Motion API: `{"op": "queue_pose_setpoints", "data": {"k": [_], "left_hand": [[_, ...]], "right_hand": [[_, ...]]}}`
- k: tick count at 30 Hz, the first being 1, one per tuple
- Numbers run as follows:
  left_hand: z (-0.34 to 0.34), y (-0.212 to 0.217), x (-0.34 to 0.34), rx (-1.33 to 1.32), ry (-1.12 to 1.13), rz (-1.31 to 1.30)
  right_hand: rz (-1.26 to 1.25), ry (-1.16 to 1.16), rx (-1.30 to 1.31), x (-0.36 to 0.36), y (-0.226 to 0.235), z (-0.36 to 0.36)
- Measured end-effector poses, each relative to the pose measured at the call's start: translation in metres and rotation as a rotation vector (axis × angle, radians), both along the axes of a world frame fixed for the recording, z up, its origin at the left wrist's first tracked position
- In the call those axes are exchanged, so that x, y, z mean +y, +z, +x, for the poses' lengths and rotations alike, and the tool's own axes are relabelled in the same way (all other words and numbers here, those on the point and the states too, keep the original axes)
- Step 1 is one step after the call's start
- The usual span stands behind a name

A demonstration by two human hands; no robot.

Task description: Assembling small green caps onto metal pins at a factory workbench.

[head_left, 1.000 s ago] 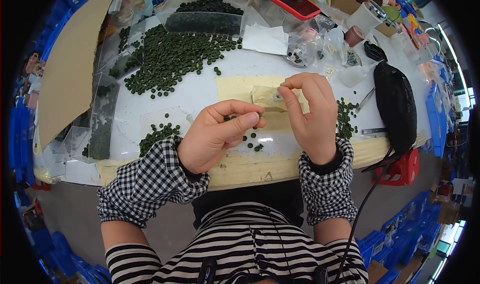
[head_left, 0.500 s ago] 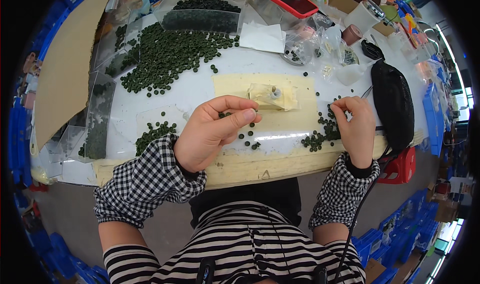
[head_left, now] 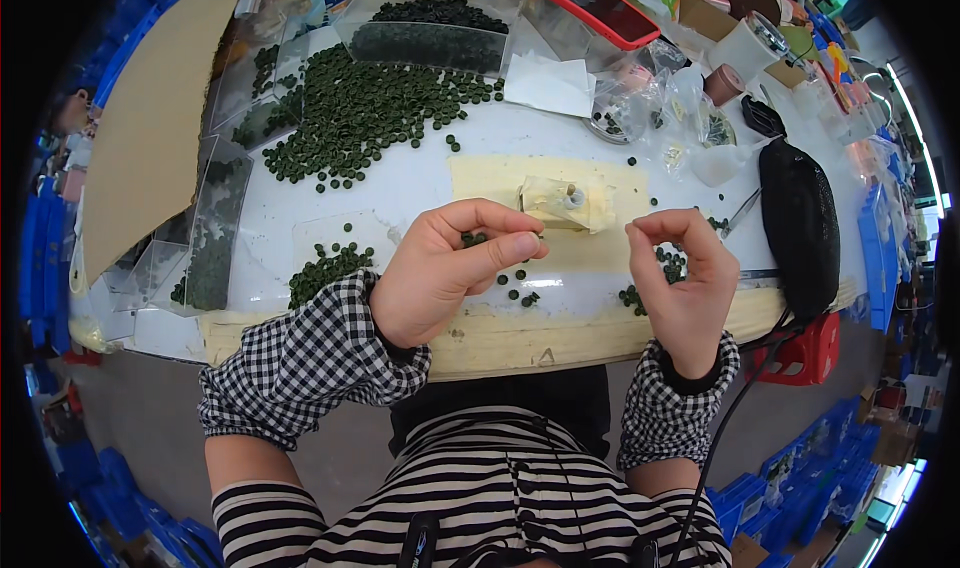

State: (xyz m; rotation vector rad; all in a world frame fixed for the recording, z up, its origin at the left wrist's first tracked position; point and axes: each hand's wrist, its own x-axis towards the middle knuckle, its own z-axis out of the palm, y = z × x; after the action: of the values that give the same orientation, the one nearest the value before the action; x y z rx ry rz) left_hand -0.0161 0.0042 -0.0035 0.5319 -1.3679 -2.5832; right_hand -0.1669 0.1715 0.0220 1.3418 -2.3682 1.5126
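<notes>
My left hand (head_left: 455, 266) is closed in a pinch, thumb against forefinger, in front of a tape-wrapped block (head_left: 570, 203) with a small peg standing up from it. What its fingertips hold is too small to make out. A few dark green discs show through the gap between its fingers; I cannot tell whether they lie on the table or in the hand. My right hand (head_left: 690, 278) also pinches, its fingertips just right of the block, and any thing in them is hidden. Several small dark green discs (head_left: 672, 264) lie behind and beside the right hand.
A large heap of dark green discs (head_left: 350, 108) spreads from clear trays (head_left: 430, 46) at the back left. White paper (head_left: 550, 83), a red-edged phone (head_left: 590, 8) and plastic bags lie behind. A black pouch (head_left: 800, 218) and tweezers (head_left: 742, 211) are at the right; cardboard (head_left: 150, 118) stands left.
My right hand has moved left, away from the discs and toward my left hand. The left hand keeps its pinch in nearly the same place. The whole view has shifted slightly.
</notes>
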Motion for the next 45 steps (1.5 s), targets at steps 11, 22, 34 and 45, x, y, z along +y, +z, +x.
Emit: {"op": "queue_pose_setpoints", "data": {"k": [11, 22, 34, 45], "left_hand": [[0.002, 0.002, 0.002, 0.006, -0.006, -0.032], [0.002, 0.003, 0.002, 0.021, 0.0, -0.033], [0.002, 0.002, 0.002, 0.016, 0.049, -0.079], [0.0, 0.002, 0.005, 0.076, 0.145, -0.294]], "right_hand": [[-0.209, 0.147, -0.486, -0.023, -0.015, 0.034], [-0.255, 0.199, -0.559, -0.028, -0.024, 0.042], [-0.279, 0.182, -0.507, -0.03, -0.024, 0.047], [-0.214, 0.214, -0.355, -0.025, -0.016, 0.046]]}}
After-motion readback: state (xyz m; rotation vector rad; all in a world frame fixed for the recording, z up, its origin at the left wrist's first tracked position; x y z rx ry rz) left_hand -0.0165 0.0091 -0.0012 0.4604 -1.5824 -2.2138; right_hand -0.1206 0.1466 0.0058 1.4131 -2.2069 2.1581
